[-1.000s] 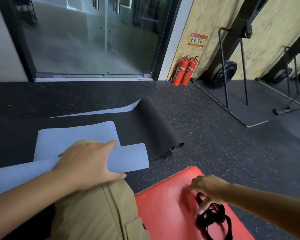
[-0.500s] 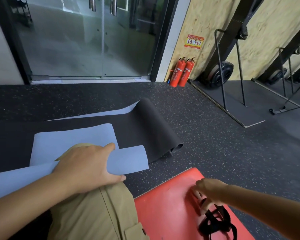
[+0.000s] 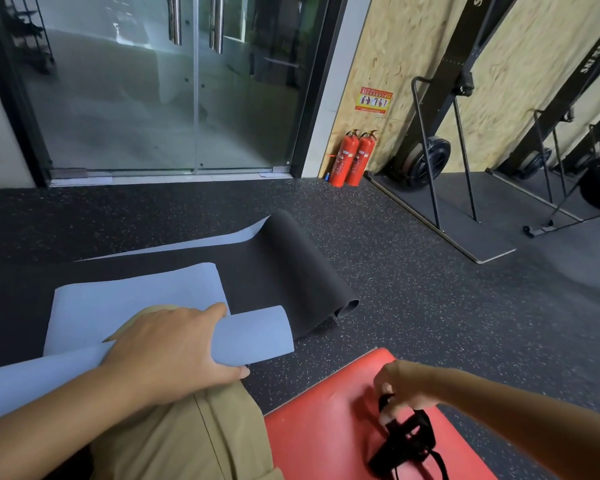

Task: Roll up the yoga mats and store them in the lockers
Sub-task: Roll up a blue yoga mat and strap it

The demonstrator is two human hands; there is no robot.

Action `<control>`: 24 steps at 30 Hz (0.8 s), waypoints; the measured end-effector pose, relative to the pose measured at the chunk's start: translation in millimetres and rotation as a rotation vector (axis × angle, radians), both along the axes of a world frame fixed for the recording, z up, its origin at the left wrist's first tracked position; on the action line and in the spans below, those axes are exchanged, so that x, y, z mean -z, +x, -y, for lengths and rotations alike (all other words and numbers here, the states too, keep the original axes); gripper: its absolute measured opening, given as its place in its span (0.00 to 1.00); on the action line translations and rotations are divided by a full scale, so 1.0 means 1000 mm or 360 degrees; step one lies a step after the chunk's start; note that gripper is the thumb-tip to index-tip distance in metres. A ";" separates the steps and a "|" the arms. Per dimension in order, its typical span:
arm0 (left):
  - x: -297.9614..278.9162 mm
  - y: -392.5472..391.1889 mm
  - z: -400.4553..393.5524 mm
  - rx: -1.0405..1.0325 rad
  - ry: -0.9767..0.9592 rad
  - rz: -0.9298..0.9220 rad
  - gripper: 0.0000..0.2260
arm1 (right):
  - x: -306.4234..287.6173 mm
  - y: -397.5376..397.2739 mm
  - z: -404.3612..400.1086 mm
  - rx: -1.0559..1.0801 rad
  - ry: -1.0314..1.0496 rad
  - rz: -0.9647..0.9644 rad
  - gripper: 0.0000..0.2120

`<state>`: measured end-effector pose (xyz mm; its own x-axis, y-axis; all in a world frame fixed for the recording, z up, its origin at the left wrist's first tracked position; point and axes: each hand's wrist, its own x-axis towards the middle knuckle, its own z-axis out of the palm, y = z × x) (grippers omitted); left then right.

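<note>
A rolled grey-blue yoga mat (image 3: 257, 336) lies across my bent knee, and my left hand (image 3: 174, 351) grips it from above. Behind it a black mat with a grey-blue underside (image 3: 274, 271) lies spread on the floor, its right end curled into a loose roll. At the lower right my right hand (image 3: 400, 388) pinches a black strap (image 3: 406, 441) that lies on a red mat (image 3: 323, 427).
Dark speckled rubber floor (image 3: 413, 306) surrounds the mats. Glass double doors (image 3: 194, 84) stand ahead. Two red fire extinguishers (image 3: 352, 159) lean at the plywood wall. Black gym machines with wheels (image 3: 430, 161) stand on a pad at the right.
My right hand has closed its fingers on the black strap and begun to lift its upper loop. My left hand keeps holding the rolled mat in place.
</note>
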<state>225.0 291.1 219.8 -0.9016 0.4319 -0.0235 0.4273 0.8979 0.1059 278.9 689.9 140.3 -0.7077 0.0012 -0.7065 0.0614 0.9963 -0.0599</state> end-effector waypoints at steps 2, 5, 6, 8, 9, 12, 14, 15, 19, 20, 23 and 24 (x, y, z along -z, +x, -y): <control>-0.001 0.000 -0.002 0.0006 -0.0008 0.0007 0.38 | -0.009 -0.004 0.006 0.0045 -0.0055 0.0008 0.14; -0.002 0.000 -0.003 0.0015 -0.0004 0.0029 0.36 | -0.021 -0.011 0.016 0.0108 -0.0122 0.0035 0.13; -0.003 0.000 -0.002 0.0021 -0.0008 0.0031 0.35 | -0.024 -0.014 0.019 0.0135 -0.0166 0.0056 0.13; -0.002 0.000 -0.002 0.0021 -0.0011 0.0039 0.33 | -0.028 -0.018 0.024 0.0177 -0.0239 0.0071 0.14; -0.002 0.000 -0.001 0.0017 -0.0012 0.0042 0.33 | -0.030 -0.020 0.026 0.0184 -0.0270 0.0068 0.16; -0.003 0.000 0.000 0.0004 -0.0014 0.0044 0.33 | -0.036 -0.025 0.029 0.0187 -0.0339 0.0131 0.17; -0.004 0.000 0.002 -0.0008 -0.0016 0.0040 0.33 | -0.041 -0.029 0.027 0.0214 -0.0336 0.0223 0.15; -0.005 0.000 0.003 -0.0010 -0.0012 0.0040 0.33 | -0.043 -0.031 0.025 0.0229 -0.0342 0.0267 0.13; -0.004 0.000 0.004 -0.0013 0.0012 0.0044 0.32 | -0.046 -0.040 0.015 0.0373 -0.0474 0.0412 0.02; -0.004 -0.001 0.004 -0.0012 0.0014 0.0046 0.32 | -0.048 -0.041 0.013 0.0427 -0.0546 0.0446 0.01; -0.004 -0.001 0.004 0.0002 0.0013 0.0054 0.31 | -0.054 -0.047 0.013 0.0579 -0.0751 0.0523 0.02; -0.004 -0.002 0.003 0.0006 0.0015 0.0059 0.32 | -0.054 -0.047 0.015 0.0636 -0.0797 0.0517 0.02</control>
<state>223.4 288.1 223.6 -0.8985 0.4358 -0.0527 0.4265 0.8951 0.1301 231.4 675.4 194.8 -0.4747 -0.1633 -0.8648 0.5082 0.7514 -0.4208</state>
